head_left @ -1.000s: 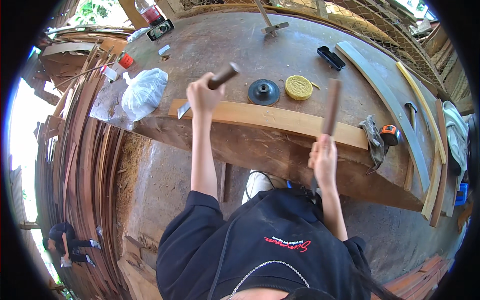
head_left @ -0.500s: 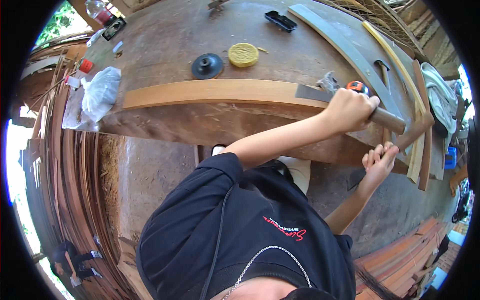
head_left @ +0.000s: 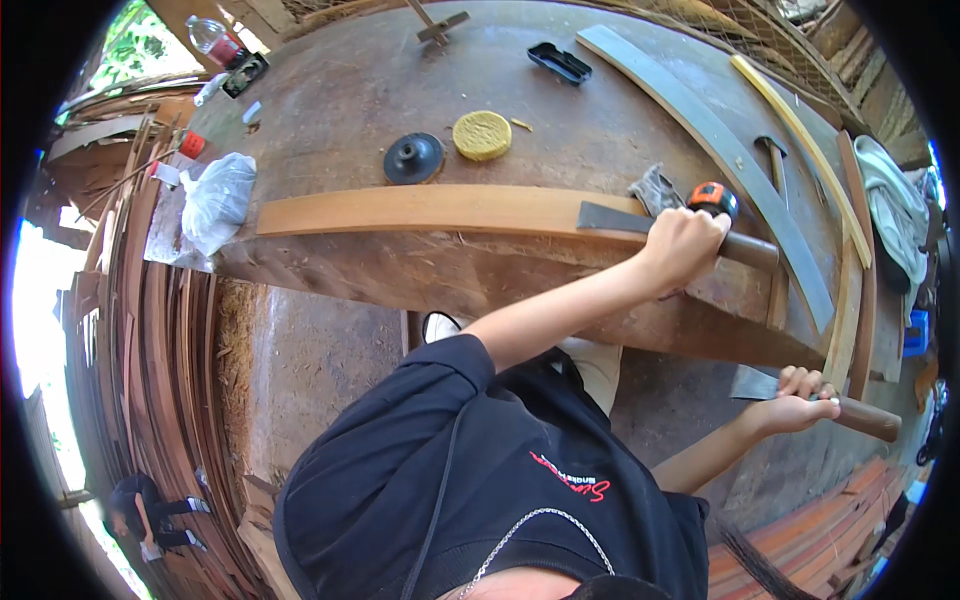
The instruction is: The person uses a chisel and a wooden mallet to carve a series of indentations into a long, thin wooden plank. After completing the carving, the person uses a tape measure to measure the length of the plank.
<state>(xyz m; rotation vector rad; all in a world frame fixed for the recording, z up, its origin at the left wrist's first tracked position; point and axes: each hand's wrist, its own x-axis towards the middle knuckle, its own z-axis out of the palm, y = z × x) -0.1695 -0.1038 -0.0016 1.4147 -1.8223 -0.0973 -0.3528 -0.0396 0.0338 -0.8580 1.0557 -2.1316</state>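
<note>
My left hand (head_left: 685,245) is closed round a wide chisel near where its blade (head_left: 608,217) meets the wooden handle (head_left: 750,252). The blade lies low over the right part of a long wooden board (head_left: 420,209), its edge pointing left; contact with the wood is hard to judge. Off the bench's near right edge, my right hand (head_left: 795,400) grips a second chisel around its neck. That one's flat metal blade (head_left: 752,383) points left, and its wooden handle (head_left: 868,418) sticks out to the right, apart from the first chisel.
Beyond my left hand are an orange and black tape measure (head_left: 712,200) and grey cloth (head_left: 655,188). A black backing pad (head_left: 414,158), yellow disc (head_left: 482,135), plastic bag (head_left: 218,205), long grey bar (head_left: 710,120) and hammer (head_left: 775,180) lie on the workbench (head_left: 340,120). Stacked planks (head_left: 150,370) stand left.
My right hand has swung down and right, taking the second chisel's handle away from the first chisel's handle end. My left hand keeps its grip on the board's right part. The view has shifted slightly.
</note>
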